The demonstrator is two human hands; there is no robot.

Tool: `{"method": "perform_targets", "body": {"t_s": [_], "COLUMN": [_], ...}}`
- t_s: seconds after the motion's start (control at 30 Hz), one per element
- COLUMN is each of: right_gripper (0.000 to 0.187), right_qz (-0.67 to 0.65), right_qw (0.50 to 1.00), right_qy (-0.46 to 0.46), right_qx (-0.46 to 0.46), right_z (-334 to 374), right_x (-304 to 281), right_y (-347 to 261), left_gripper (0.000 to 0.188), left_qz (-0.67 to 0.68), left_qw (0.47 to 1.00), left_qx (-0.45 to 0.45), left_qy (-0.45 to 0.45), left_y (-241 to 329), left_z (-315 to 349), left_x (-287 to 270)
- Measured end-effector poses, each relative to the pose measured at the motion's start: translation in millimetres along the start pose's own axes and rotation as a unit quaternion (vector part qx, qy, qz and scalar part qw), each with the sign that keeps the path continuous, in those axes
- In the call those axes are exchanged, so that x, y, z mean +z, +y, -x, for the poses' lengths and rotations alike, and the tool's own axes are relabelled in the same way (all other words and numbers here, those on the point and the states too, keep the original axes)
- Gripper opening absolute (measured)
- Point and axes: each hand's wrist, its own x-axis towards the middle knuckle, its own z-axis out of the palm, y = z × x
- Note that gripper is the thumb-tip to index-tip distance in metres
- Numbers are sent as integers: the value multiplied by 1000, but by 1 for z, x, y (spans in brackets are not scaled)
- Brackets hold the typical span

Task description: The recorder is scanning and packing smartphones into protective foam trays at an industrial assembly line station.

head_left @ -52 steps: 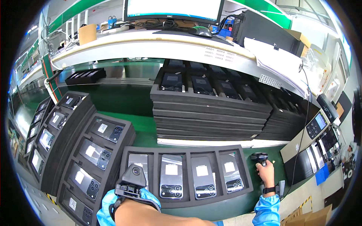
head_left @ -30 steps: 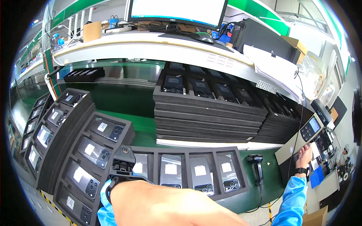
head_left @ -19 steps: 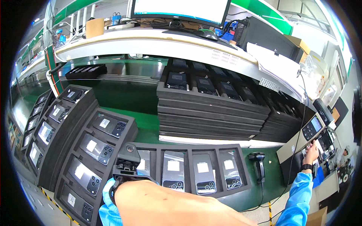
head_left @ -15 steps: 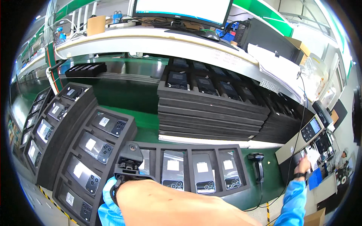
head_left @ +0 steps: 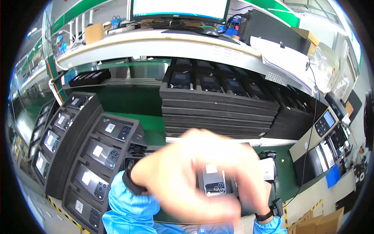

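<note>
My left hand (head_left: 194,167) is large and smeared by motion over the near foam tray, its thumb and fingers curved apart. Through the gap between them shows a grey smartphone (head_left: 215,188) with its camera block toward me; the hand appears above it, not around it. Beyond the left fingertips, my right hand (head_left: 267,188) is partly covered and grips a white printed label (head_left: 268,168). Behind that label stands a black handheld scanner (head_left: 269,154), mostly hidden. The near tray's other phones are covered by my left hand.
At the left, stacked black foam trays (head_left: 102,142) hold phones with white labels. More trays (head_left: 218,113) are piled beneath a shelf carrying a monitor (head_left: 179,8). A label printer (head_left: 317,128) stands at the right, its cable hanging nearby. Cardboard boxes (head_left: 321,224) sit lower right.
My right hand has come from the label printer to the near tray's right side, bringing a white label. My left hand has swung into view over the tray. The view has shifted slightly.
</note>
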Motion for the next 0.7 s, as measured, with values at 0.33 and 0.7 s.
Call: {"method": "perform_targets", "body": {"t_s": [0.33,0.7], "right_gripper": [18,22], "right_qz": [-51,60], "right_qw": [998,989], "right_qy": [-37,-132], "right_qx": [14,22], "right_z": [2,0], "right_x": [63,62], "right_y": [-2,-49], "left_gripper": [34,57], "left_qz": [-606,-582], "left_qw": [654,597], "left_qx": [-415,-527], "left_qy": [183,166], "left_y": [-135,-181], "left_z": [143,153], "left_x": [-19,3]}}
